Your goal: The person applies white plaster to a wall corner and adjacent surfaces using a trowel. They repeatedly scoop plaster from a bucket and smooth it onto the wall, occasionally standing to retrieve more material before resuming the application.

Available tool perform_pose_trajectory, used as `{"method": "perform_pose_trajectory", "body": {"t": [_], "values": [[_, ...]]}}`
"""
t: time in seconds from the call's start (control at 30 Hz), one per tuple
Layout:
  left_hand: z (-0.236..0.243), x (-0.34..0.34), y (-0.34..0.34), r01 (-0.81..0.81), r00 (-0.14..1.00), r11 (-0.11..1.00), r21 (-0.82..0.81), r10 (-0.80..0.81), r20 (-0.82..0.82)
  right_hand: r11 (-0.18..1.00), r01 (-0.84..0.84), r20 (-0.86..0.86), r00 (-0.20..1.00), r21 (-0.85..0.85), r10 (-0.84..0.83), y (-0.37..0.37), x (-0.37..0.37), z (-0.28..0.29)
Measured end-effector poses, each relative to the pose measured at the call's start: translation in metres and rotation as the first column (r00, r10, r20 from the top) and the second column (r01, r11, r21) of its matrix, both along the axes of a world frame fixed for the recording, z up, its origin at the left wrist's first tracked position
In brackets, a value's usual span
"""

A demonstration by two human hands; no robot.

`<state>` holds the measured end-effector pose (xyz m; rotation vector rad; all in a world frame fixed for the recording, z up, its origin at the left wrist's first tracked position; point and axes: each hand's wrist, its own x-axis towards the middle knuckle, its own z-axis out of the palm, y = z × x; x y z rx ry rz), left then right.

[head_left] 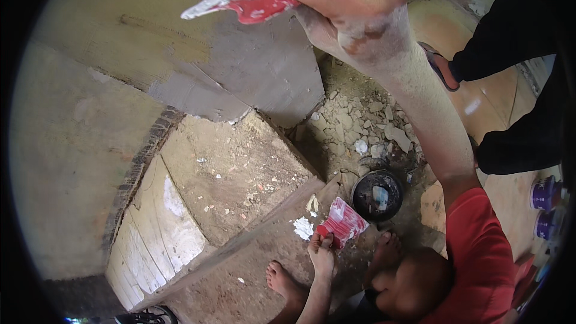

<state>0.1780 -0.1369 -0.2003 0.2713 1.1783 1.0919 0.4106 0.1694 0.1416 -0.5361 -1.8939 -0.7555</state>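
My right hand (351,0) is raised high against the wall, its fingers closed on a red plastic putty scraper (258,6) smeared with white putty. The scraper's blade points left, in front of the yellowish wall (174,6) with its grey-coated patch (264,72). Low in the middle, my left hand (323,257) grips a second red scraper (344,223) by its handle. White putty streaks its broad blade. Beside that blade stands a black round pan (358,209) with a pale piece inside. A white lump of putty (303,228) lies left of the left hand.
A concrete ledge (234,174) strewn with crumbs juts out at centre left. Rubble (360,120) is heaped along the wall's foot. Another person's sandalled foot (441,66) and dark trousers (516,36) are at the upper right. Purple tubs (543,195) stand at the right edge.
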Motion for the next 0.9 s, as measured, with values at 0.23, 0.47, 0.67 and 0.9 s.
{"method": "perform_pose_trajectory", "body": {"t": [0.23, 0.47, 0.67, 0.9], "values": [[0.002, -0.014, -0.001, -0.047, 0.999, 0.999, -0.009, 0.047, -0.022, 0.73, 0.191, 0.218, 0.974, -0.656, -0.058, -0.013, -0.007, -0.242], [0.018, -0.013, 0.001, -0.063, 0.996, 0.998, -0.024, 0.061, -0.07, 0.85, 0.104, 0.145, 0.989, -0.516, -0.033, 0.047, -0.047, -0.216], [0.01, -0.011, -0.002, -0.071, 0.997, 0.997, -0.025, 0.071, -0.021, 0.982, 0.113, -0.152, 0.979, -0.151, -0.136, 0.026, 0.013, -0.081], [-0.001, -0.023, -0.002, -0.084, 0.996, 0.996, -0.026, 0.083, -0.036, 0.836, -0.006, 0.221, 0.963, -0.549, 0.152, 0.054, 0.055, -0.19]]}}
